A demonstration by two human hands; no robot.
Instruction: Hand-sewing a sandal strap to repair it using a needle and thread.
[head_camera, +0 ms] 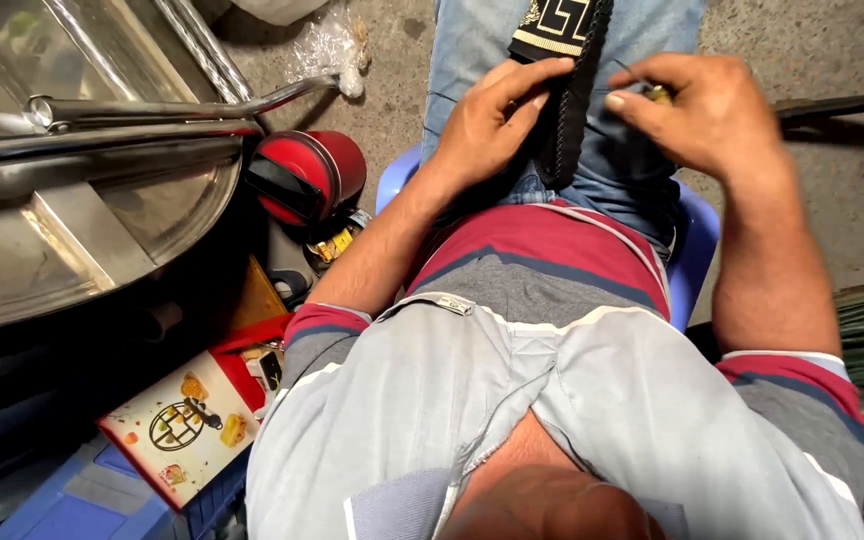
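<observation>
Both your hands on a black strap across your lap.

Your left hand [487, 125] lies with fingers curled over the black strap [564, 100] on your jeans; your right hand [702, 110] pinches a small brass-coloured tool [658, 94] just beside the strap. Well left of the strap: a red round case [307, 175], and lower down a red-and-cream box [187, 420] with a gold emblem.

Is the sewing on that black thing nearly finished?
The stitched row along the black woven strap's edge looks done. Now the left hand pins the strap on the lap while the right hand pinches a small tool with thread. How much remains cannot be told.
</observation>
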